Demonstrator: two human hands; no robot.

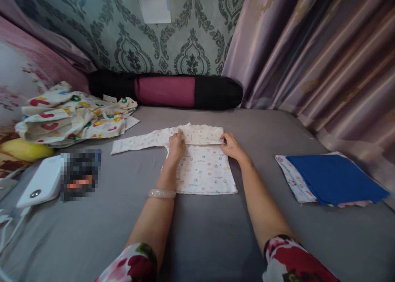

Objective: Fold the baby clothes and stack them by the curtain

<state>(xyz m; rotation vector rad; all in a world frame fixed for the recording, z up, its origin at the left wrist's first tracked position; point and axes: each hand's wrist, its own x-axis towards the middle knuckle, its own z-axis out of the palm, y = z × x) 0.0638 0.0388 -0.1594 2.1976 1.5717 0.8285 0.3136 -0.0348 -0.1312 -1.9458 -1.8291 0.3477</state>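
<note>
A small white long-sleeved shirt (205, 171) with a tiny pastel print lies spread on the grey sheet. Its left sleeve (135, 143) stretches out to the side, while the right sleeve (202, 134) is folded across the chest. Near the collar, my left hand (177, 145) is closed with bent fingers pressed onto the shirt; its fingertips are partly hidden. At the right edge, my right hand (232, 146) pinches the folded part between thumb and fingers. A pale bangle (162, 193) circles my left wrist.
Folded cloths topped by a blue one (333, 177) lie at right. Crumpled patterned clothing (83, 115) sits at left, near a white power bank (43, 181) with cables and a blurred-out object (80, 175). A black and maroon bolster (165, 91) lines the wall beside curtains (277, 47).
</note>
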